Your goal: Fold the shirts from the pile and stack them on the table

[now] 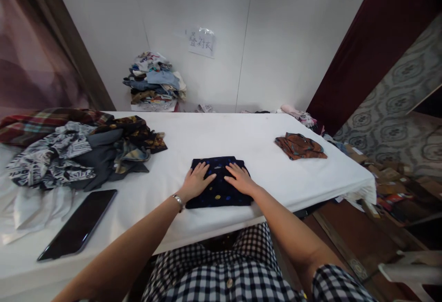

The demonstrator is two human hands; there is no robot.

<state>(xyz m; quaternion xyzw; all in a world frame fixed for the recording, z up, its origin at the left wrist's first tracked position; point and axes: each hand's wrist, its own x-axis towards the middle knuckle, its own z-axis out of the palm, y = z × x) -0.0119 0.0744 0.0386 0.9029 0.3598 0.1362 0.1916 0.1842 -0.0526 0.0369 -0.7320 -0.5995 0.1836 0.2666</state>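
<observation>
A dark navy shirt [221,189] with small coloured dots lies folded into a flat rectangle near the front edge of the white-covered table [214,131]. My left hand [197,181] rests flat on its left part, fingers spread. On its right part lies my right hand [241,178], also flat with the fingers apart. Between the two hands a small label shows near the top of the shirt. Further back on the right sits a folded brown patterned shirt [300,146], apart from both hands.
Rumpled clothes [103,150] are heaped on the table's left side, with a black phone [79,223] in front of them. Behind the table stands a tall pile of clothes [155,81] beneath a wall with a paper sign [201,43]. Boxes [390,177] clutter the floor at right.
</observation>
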